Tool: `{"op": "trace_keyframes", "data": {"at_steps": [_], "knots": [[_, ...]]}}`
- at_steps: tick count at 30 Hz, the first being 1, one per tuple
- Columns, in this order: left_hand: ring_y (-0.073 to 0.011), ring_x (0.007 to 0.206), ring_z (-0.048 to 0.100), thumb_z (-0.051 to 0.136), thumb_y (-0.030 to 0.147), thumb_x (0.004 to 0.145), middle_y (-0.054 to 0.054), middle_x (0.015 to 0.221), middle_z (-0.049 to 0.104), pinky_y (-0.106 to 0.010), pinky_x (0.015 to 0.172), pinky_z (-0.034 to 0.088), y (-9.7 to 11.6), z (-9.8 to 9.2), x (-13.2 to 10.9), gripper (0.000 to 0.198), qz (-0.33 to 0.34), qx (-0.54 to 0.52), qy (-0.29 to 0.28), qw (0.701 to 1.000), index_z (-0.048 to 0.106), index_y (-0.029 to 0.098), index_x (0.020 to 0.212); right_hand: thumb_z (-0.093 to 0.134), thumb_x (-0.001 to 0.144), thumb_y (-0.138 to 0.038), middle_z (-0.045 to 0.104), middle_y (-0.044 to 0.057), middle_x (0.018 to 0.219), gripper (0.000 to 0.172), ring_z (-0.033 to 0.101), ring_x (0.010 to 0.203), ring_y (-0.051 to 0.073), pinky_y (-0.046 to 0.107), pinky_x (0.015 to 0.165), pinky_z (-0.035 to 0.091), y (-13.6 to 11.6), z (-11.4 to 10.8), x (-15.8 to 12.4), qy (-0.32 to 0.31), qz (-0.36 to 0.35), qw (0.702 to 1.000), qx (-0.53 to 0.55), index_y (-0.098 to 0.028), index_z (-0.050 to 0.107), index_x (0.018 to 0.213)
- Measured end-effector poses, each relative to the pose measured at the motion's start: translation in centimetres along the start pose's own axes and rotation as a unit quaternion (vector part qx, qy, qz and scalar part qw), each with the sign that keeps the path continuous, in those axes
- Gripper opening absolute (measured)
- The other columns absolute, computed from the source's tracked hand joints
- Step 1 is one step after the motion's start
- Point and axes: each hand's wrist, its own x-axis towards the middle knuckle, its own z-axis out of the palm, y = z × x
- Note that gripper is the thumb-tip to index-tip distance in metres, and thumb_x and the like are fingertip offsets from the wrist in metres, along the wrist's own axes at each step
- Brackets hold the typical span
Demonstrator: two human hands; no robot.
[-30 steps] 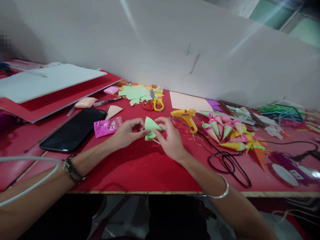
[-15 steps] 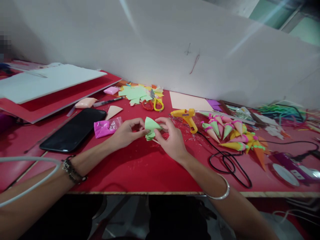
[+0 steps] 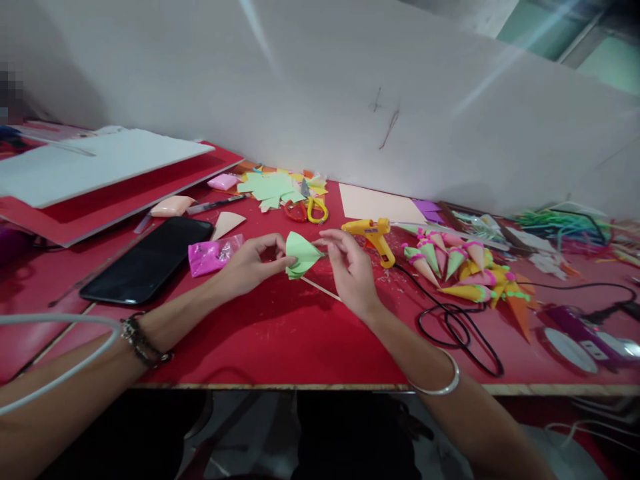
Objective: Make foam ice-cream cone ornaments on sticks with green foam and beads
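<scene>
My left hand (image 3: 254,264) pinches a light green paper piece (image 3: 303,252) between thumb and fingers at its left edge. The paper is folded or rolled into a cone-like shape, its point toward the right. Beside that point is my right hand (image 3: 353,272), thumb and fingers apart; whether a fingertip touches the paper I cannot tell. A thin pale stick (image 3: 323,289) slants below the paper toward the right hand. Behind the right hand lies a yellow glue gun (image 3: 373,237). A pink bag (image 3: 215,255) rests close to my left wrist.
On the red table (image 3: 280,347) a black phone (image 3: 147,260) lies at left. Scissors (image 3: 317,209) lie by green paper scraps (image 3: 273,187). To the right are several decorated paper cones (image 3: 450,260), a looped black cable (image 3: 450,327) and a purple power strip (image 3: 585,333).
My right hand has let go of the green paper and drawn back slightly right, its fingers spreading. The paper has turned a little in my left hand, and more of the stick shows.
</scene>
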Motion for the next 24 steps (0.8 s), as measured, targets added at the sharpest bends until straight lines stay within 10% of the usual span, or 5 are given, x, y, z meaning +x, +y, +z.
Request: {"op": "trace_keyframes", "data": {"at_steps": [24], "knots": [[-0.0129, 0.067, 0.056, 0.066, 0.03, 0.062, 0.0, 0.066, 0.058, -0.025, 0.062, 0.044, -1.3, -0.1, 0.4, 0.021, -0.065, -0.23, 0.047, 0.97, 0.056, 0.016, 0.075, 0.05, 0.076, -0.036, 0.058, -0.002, 0.052, 0.02, 0.057, 0.042, 0.009, 0.019, 0.042, 0.047, 0.3, 0.0, -0.2, -0.047, 0.118, 0.987, 0.098, -0.018, 0.052, 0.068]]}}
